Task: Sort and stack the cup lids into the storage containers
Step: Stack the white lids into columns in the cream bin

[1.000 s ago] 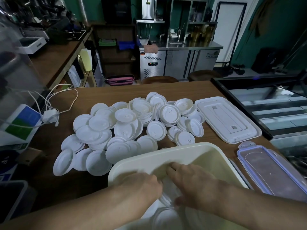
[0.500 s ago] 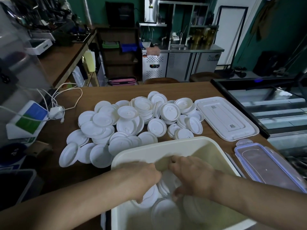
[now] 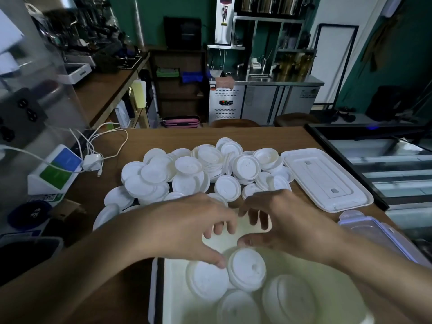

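At my far left a white charger and its cable lie on the wooden table. Next to them, a heap of loose cup lids spreads across the middle. My left hand hangs over the cream container, fingers loosely curled and holding nothing, with the thumb tip down by the stacked lids inside. My right hand hangs beside it, fingers spread and equally empty. Further right lie a flat white container lid and a clear one.
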